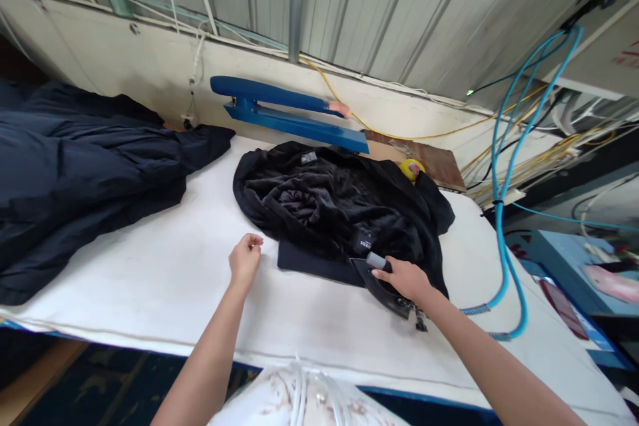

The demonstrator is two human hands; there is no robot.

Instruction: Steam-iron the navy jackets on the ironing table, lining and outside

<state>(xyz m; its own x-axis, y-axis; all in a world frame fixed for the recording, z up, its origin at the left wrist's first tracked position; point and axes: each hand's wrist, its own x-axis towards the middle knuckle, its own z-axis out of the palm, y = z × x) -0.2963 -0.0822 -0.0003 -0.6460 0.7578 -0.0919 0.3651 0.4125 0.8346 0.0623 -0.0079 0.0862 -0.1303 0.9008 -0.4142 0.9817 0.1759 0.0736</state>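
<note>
My right hand grips the handle of a steam iron, whose tip rests at the front edge of a black garment. The garment lies bunched on the white padded table, its inside lining and a neck label facing up. A flat dark band of cloth sticks out along its near side. Left of that band, my left hand hovers over the table with fingers curled in, nothing visible in them. It is apart from the garment.
Dark navy garments are heaped at the left. Behind the black garment stands a blue sleeve board, and a yellow tape roll lies beside a brown board. Blue hoses run down to the iron at the right.
</note>
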